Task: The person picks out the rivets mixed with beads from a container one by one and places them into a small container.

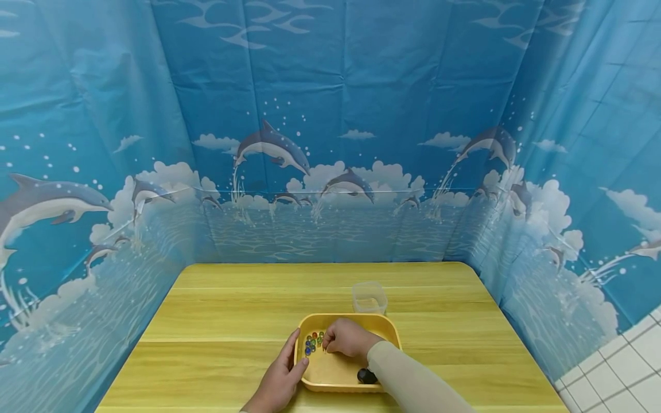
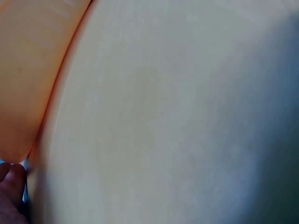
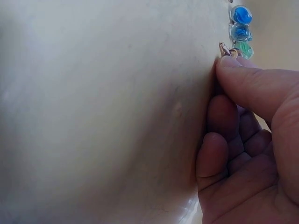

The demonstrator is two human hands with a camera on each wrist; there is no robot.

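A yellow tray (image 1: 335, 387) sits near the table's front edge. My left hand (image 1: 281, 373) holds its left side, fingers along the outer wall and thumb over the rim; the left wrist view catches only fingertips (image 2: 13, 189) beside the orange-looking wall. Inside the tray, my right hand (image 1: 348, 338) pinches a small gold-coloured metal piece with a ring (image 3: 225, 48) between thumb and forefinger, the other fingers curled in. Just beyond the pinch lie several coloured glass marbles (image 1: 310, 344), grouped in the tray's left part. A blue marble (image 3: 241, 15) heads their row in the right wrist view.
A black rounded object (image 1: 366, 376) lies in the tray's front right, partly behind my right sleeve (image 1: 413, 376). Behind the tray stands a clear plastic container (image 1: 369, 297). The wood-grain table (image 1: 232, 310) is enclosed by a blue dolphin-print curtain (image 1: 320, 86).
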